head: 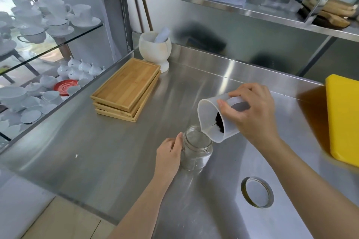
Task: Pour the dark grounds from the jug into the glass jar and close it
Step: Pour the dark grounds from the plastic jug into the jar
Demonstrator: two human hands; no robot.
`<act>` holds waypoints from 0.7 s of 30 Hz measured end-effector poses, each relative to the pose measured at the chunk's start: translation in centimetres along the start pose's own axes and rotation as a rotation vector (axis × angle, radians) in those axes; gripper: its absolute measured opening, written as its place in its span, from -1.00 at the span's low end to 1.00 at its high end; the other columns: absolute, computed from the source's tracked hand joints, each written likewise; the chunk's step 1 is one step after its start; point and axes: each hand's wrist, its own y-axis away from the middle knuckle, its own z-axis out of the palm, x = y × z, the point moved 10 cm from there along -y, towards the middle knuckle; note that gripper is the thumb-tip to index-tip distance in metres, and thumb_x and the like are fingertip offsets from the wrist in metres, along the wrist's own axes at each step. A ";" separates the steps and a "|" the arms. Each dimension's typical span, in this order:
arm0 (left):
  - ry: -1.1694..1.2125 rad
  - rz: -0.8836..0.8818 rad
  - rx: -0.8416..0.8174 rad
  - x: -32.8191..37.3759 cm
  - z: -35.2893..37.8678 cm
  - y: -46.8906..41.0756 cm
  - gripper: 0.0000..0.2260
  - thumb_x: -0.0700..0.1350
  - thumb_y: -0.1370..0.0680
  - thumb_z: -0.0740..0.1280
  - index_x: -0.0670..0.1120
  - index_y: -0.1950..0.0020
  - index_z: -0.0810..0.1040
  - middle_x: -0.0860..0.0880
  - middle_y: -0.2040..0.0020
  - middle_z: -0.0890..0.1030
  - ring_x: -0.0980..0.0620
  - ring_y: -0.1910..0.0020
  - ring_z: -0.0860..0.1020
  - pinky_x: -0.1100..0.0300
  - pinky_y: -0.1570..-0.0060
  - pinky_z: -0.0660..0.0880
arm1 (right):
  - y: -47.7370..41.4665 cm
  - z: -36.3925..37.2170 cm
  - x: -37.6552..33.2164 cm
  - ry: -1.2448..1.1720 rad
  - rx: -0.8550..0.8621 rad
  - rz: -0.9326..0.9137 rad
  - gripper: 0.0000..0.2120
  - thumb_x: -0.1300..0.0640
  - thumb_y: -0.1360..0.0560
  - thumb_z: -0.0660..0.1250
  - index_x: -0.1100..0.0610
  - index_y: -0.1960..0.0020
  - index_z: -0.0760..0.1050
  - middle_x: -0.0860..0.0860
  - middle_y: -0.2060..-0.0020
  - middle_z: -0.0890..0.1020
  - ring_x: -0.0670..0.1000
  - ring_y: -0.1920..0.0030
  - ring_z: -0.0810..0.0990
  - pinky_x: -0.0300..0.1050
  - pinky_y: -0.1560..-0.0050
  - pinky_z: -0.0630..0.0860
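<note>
A clear glass jar [196, 151] stands upright and open on the steel counter [97, 151]. My left hand [170, 153] grips its left side. My right hand [252, 114] holds a translucent plastic jug [208, 118] tilted sharply, its spout just over the jar's mouth. Dark grounds [219, 125] lie against the lower inside wall of the jug, near the rim. The jar looks empty inside. Its round metal lid [257, 192] lies flat on the counter, to the right and nearer to me.
A stack of bamboo trays [126, 87] sits at the back left, with a white mortar and pestle [155, 48] behind it. A yellow board [343, 118] lies at the right edge. Glass shelves with white cups [38, 25] stand beyond the counter's left side.
</note>
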 end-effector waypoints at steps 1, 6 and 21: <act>0.003 -0.004 -0.003 -0.1 0.0 0.0 -0.57 0.12 -0.52 0.24 0.03 0.53 0.36 0.08 0.46 0.43 0.19 0.50 0.40 0.38 0.45 0.30 | 0.0 0.1 -0.3 0.008 -0.002 -0.023 -0.69 -0.04 -0.27 0.43 0.23 0.23 0.61 0.15 0.17 0.58 0.19 0.10 0.49 0.31 0.13 0.42; 0.005 -0.003 0.001 0.0 -0.1 0.0 -0.53 0.13 -0.51 0.25 0.05 0.58 0.30 0.09 0.47 0.40 0.21 0.51 0.39 0.40 0.45 0.30 | 0.1 0.7 -1.0 0.031 -0.009 -0.097 -0.59 -0.13 -0.28 0.36 0.25 0.25 0.59 0.16 0.19 0.59 0.21 0.14 0.51 0.30 0.17 0.43; -0.014 0.024 0.013 0.5 -0.2 0.2 -0.53 0.09 -0.53 0.24 0.00 0.53 0.23 0.07 0.47 0.33 0.21 0.53 0.34 0.38 0.45 0.28 | 0.2 0.8 -1.9 0.068 0.061 -0.227 -0.58 -0.15 -0.28 0.35 0.24 0.25 0.60 0.18 0.22 0.60 0.22 0.18 0.53 0.26 0.25 0.43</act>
